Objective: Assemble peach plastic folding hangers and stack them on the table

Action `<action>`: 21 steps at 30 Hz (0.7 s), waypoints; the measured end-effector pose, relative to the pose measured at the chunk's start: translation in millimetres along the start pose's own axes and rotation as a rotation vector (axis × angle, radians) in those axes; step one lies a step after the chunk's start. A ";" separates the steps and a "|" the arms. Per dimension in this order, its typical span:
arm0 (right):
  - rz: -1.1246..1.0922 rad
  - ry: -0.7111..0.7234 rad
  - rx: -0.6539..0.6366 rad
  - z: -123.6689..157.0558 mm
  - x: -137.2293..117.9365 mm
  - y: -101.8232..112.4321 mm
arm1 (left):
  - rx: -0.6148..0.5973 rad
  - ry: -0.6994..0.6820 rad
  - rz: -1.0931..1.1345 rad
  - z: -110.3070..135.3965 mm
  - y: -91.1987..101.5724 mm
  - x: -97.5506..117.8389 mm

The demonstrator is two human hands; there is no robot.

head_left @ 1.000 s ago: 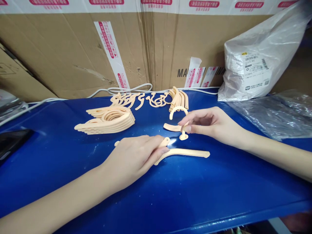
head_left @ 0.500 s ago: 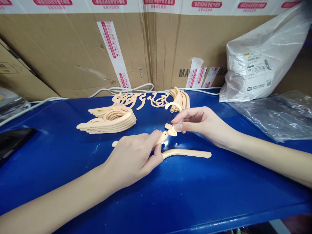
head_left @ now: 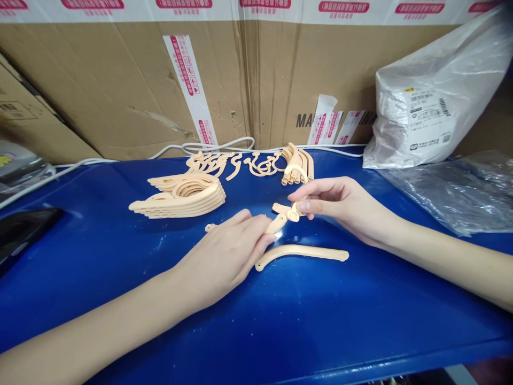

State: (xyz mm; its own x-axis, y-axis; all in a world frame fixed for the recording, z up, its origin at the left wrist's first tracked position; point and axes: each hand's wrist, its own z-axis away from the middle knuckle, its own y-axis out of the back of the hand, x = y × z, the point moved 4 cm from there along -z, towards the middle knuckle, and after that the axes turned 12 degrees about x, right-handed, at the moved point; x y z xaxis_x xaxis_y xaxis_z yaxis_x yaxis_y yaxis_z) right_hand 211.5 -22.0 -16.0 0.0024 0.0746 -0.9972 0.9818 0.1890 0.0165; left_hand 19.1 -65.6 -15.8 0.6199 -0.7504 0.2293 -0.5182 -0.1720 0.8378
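Observation:
My left hand is closed around a beige plastic hanger arm. The arm's holed end sticks out past the fingertips, and its other tip shows behind the knuckles. My right hand pinches a beige hanger hook by its base, curved part upward. The hook's round base is right beside the holed end; whether they touch I cannot tell. Another beige piece lies behind the hook, partly hidden by my right fingers. A separate curved hanger arm rests on the blue table just in front of both hands.
A stack of beige hangers sits at left on the blue table. Behind are loose hooks and several hanger arms. A white cable runs along the cardboard boxes. A plastic bag stands at right, a dark phone-like object at left.
My left hand has shifted slightly right and up with the hanger arm, uncovering the loose arm's holed end. My right hand and the hook have moved a little right.

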 end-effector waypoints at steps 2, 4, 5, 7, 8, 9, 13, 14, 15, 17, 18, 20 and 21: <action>0.013 -0.003 -0.004 -0.9 1.6 1.3 | 0.022 -0.036 -0.018 -1.3 0.0 -0.3; 0.032 -0.006 -0.010 -1.6 3.0 2.3 | 0.043 -0.068 -0.028 -2.3 -0.2 -0.8; 0.040 -0.008 -0.016 -1.8 3.5 2.5 | 0.048 -0.081 -0.027 -2.6 -0.5 -1.0; 0.049 -0.010 -0.027 -1.8 3.9 2.5 | 0.049 -0.107 -0.021 -2.8 -1.2 -1.2; 0.049 -0.013 -0.034 -1.6 4.0 2.3 | 0.052 -0.119 -0.023 -2.8 -1.5 -1.2; 0.046 -0.017 -0.041 -1.4 4.1 1.9 | 0.057 -0.132 -0.028 -2.9 -1.7 -1.0; 0.040 -0.037 -0.074 -0.5 4.0 0.6 | 0.098 -0.194 -0.057 -3.8 -0.9 1.5; 0.041 -0.040 -0.078 -0.4 3.7 0.5 | 0.107 -0.210 -0.066 -4.1 -0.5 2.3; 0.047 -0.042 -0.078 -0.3 3.4 0.7 | 0.117 -0.225 -0.076 -4.5 0.0 3.0; 0.078 -0.035 -0.075 -0.2 2.3 1.4 | 0.121 -0.250 -0.105 -5.5 0.9 4.2; 0.102 -0.026 -0.075 -0.2 1.6 1.7 | 0.120 -0.261 -0.122 -5.9 1.2 4.5; 0.150 -0.007 -0.073 -0.1 0.1 2.2 | 0.116 -0.277 -0.156 -6.8 1.7 4.9; 0.171 0.002 -0.071 -0.1 -0.8 2.3 | 0.115 -0.285 -0.172 -7.1 1.8 5.0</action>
State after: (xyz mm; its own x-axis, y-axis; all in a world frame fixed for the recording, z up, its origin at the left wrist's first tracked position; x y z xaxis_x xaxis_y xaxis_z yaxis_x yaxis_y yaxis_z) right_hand 213.7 -21.6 -15.3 0.1677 0.1136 -0.9793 0.9512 0.2424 0.1910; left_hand 25.4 -65.1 -9.6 0.5226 -0.8496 -0.0717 -0.4934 -0.3700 0.7872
